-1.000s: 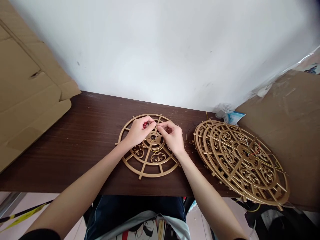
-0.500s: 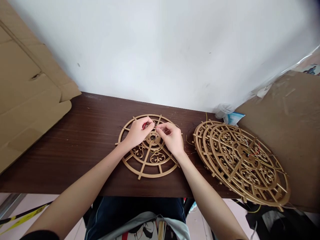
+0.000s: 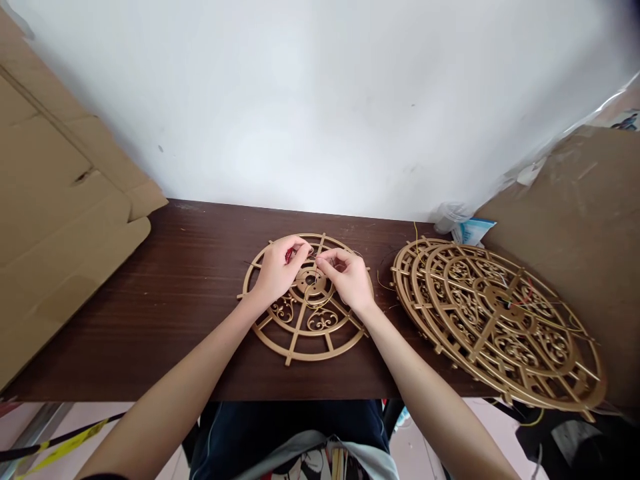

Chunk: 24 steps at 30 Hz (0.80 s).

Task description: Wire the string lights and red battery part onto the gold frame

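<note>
A round gold-coloured openwork disc [image 3: 320, 357] with scroll ornaments lies flat on the dark table in front of me. Over its far half, my left hand [image 3: 277, 270] is closed in a pinch, and a bit of red wire [image 3: 289, 255] shows inside the curled fingers. Close beside it, my right hand [image 3: 351, 281] pinches thumb against forefinger; a thin wire seems to be at the tips, too fine to make out fully. A yellow wire [image 3: 316, 306] loops down over the disc's hub, below both hands. The fingertips are slightly apart.
Several similar gold discs [image 3: 520, 393] are stacked at the right, with loose wires on top. Behind them stand a clear plastic cup [image 3: 450, 217] and a blue-white packet [image 3: 473, 231]. Cardboard [image 3: 60, 200] rises at the left, a white wall [image 3: 300, 113] at the back.
My fingertips have moved slightly farther apart, both hands still pinched above the disc. The camera view has shifted a little.
</note>
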Each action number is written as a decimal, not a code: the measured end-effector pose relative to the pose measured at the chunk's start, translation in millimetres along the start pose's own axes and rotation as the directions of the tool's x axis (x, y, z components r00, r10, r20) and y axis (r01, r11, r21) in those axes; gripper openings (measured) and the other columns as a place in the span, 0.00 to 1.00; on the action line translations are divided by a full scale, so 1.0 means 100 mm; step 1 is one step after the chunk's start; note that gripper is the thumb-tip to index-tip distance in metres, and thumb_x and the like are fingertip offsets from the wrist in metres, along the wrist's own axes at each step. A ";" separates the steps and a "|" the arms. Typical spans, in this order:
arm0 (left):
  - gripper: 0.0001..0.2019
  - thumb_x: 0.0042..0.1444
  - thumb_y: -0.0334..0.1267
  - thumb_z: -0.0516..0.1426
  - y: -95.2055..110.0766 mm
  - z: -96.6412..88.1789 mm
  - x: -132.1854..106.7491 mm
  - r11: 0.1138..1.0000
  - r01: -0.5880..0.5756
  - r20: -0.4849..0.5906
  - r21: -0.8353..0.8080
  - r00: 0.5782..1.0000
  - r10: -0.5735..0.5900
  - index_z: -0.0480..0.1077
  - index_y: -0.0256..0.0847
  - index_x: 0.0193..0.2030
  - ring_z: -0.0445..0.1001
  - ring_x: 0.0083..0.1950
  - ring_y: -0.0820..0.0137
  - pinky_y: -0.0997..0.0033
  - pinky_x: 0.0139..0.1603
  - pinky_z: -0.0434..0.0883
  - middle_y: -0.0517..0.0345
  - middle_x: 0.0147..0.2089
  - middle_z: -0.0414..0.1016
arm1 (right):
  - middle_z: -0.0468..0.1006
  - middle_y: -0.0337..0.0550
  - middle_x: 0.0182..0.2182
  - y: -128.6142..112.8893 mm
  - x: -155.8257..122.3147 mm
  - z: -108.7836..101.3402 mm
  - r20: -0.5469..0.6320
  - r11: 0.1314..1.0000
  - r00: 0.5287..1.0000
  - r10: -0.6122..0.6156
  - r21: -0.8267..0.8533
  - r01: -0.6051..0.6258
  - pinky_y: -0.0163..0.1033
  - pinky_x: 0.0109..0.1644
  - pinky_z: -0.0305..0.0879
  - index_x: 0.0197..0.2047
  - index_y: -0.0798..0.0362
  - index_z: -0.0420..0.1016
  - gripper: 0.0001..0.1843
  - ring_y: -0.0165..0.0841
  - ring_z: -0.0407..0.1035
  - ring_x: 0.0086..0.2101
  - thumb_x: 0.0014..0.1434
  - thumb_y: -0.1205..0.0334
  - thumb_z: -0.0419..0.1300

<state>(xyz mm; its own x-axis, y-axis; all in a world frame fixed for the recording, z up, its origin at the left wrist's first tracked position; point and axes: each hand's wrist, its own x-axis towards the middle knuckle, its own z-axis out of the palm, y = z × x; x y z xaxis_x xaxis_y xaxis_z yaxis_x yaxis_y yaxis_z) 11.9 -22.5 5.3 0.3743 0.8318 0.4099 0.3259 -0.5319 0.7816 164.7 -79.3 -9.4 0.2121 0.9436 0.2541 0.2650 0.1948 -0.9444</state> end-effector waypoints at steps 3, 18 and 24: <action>0.07 0.61 0.35 0.53 0.03 -0.03 0.00 0.997 -0.077 -0.027 0.028 0.997 0.078 0.72 0.39 0.39 0.64 0.26 0.75 0.73 0.30 0.64 0.57 0.35 0.75 | 0.78 0.41 0.27 0.02 0.02 -0.02 -0.025 0.998 0.999 0.043 0.049 -0.041 0.35 0.31 0.64 0.33 0.55 0.78 0.12 0.29 0.67 0.25 0.54 0.54 0.64; 0.05 0.61 0.32 0.55 -0.09 0.02 -0.02 0.922 -0.348 0.017 0.170 0.936 0.351 0.72 0.41 0.40 0.66 0.30 0.75 0.74 0.32 0.64 0.57 0.39 0.71 | 0.74 0.38 0.24 -0.03 0.05 -0.04 -0.016 0.977 0.993 0.117 0.182 -0.112 0.34 0.29 0.59 0.31 0.56 0.78 0.13 0.26 0.60 0.23 0.51 0.53 0.66; 0.07 0.63 0.32 0.53 -0.10 0.01 -0.01 0.916 -0.354 0.025 0.187 0.934 0.356 0.73 0.40 0.40 0.65 0.30 0.75 0.73 0.32 0.64 0.56 0.39 0.71 | 0.75 0.39 0.24 -0.01 0.05 -0.05 -0.002 0.974 0.992 0.128 0.189 -0.126 0.34 0.29 0.59 0.31 0.56 0.77 0.14 0.27 0.62 0.24 0.51 0.52 0.66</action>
<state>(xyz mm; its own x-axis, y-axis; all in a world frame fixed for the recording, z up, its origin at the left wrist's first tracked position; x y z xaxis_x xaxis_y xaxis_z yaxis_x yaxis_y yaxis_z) 8.8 -18.3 -3.7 0.4873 0.5835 0.6497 0.3281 -0.8118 0.4830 170.0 -75.8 -6.5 0.2461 0.9603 0.1311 0.0540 0.1215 -0.9911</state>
